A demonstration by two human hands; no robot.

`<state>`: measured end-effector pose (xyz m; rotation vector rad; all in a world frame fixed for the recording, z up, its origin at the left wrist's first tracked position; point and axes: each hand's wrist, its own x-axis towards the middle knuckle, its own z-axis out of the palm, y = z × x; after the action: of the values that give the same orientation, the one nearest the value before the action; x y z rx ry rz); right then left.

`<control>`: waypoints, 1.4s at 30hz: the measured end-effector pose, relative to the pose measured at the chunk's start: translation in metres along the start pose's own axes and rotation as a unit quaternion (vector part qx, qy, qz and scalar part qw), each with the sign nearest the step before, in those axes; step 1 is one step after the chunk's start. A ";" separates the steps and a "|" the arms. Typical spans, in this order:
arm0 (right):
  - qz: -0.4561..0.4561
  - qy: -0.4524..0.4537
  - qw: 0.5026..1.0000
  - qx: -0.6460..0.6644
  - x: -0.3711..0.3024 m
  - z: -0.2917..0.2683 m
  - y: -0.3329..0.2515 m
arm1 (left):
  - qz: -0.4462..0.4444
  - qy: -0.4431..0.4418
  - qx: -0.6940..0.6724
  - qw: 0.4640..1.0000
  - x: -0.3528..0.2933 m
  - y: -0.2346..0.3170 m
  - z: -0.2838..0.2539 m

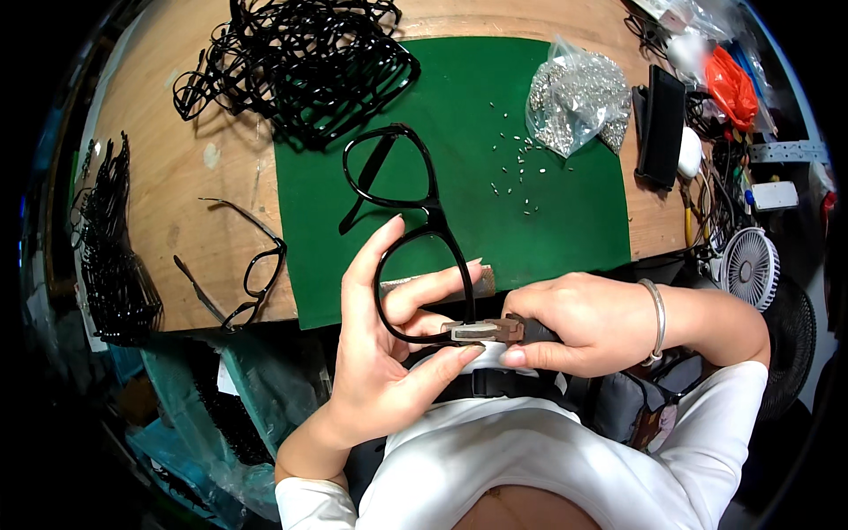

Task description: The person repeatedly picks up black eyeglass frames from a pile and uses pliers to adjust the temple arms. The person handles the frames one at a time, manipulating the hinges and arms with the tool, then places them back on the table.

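Over the near edge of a dark green mat [565, 231], just in front of the wearer's white shirt, a glossy black plastic eyeglass frame [431, 215] stood tilted on end, one lens opening above the other. The person's left hand [375, 380] had hold of it, half closed around the lower rim, with the index finger raised toward the bridge and the thumb near the bottom corner. The right hand [579, 325] was closed around a brown-and-grey metal gripping tool [505, 330], whose head met that corner; whether its jaws bit the plastic or some small part there could not be told. The step in hand appeared to be close work at this end piece, where no temple showed, though a black temple [375, 172] hung at the far end. The next move seemed to call for a steady left grip and squeezing without twisting the rim. The left fingers and thumb crowded the tool and partly hid the contact, the likeliest hindrance. Farther off lay a tangled heap of black frames [305, 75], a clear plastic bag of small silvery parts [570, 97] with loose silvery pieces [542, 170] scattered near it, a bundle of thin black strips [119, 274] at the left, and a second black pair of glasses [281, 256] on the pale wooden table [168, 79].
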<state>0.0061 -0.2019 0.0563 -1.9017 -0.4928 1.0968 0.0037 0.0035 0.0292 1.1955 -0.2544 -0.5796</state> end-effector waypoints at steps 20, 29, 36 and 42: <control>0.018 0.232 0.966 -0.111 0.011 0.013 0.067 | -0.033 0.057 0.011 0.998 -0.003 -0.016 -0.005; 0.061 0.401 0.893 -0.197 0.050 -0.018 0.093 | -0.083 0.127 -0.046 0.987 -0.019 -0.019 0.011; 0.124 0.338 0.900 -0.247 0.059 -0.023 0.083 | -0.177 0.050 -0.190 0.964 -0.014 -0.024 -0.001; 0.081 0.387 0.897 -0.199 0.048 -0.022 0.082 | -0.154 0.078 -0.091 0.981 -0.016 -0.040 0.007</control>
<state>0.0444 -0.2250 -0.0308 -2.5688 -0.0966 0.2551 -0.0244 -0.0034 -0.0040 1.1025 0.1183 -0.7584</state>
